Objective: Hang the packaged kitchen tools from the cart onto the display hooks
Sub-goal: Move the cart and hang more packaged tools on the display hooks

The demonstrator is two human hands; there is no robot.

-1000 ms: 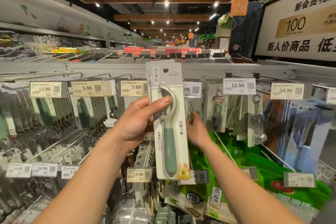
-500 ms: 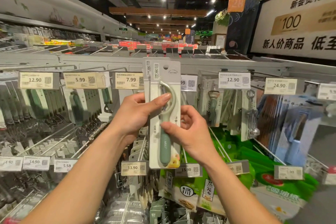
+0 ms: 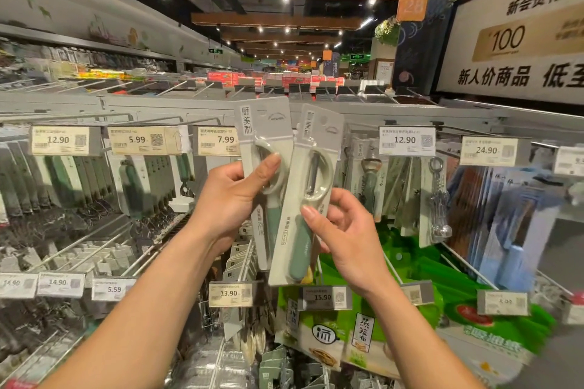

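Two carded peelers raised before display hooks [image 3: 177,90]. Left hand [image 3: 232,202] pinching left peeler pack [image 3: 262,148], thumb across clear blister. Right hand [image 3: 346,232] pinching right peeler pack [image 3: 311,199], lower edge overlapping the left. 7.99 price tag [image 3: 218,140] just left.

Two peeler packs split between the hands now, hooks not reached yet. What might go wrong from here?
1. The right hand pinches the right peeler pack only at mid-card, tilted; it may slip or swing.
2. The packs overlap near their lower ends, so they could snag as they separate.
3. Several price tags sit close: the 7.99 tag and the 12.90 tag. A pack could land on the wrong hook.
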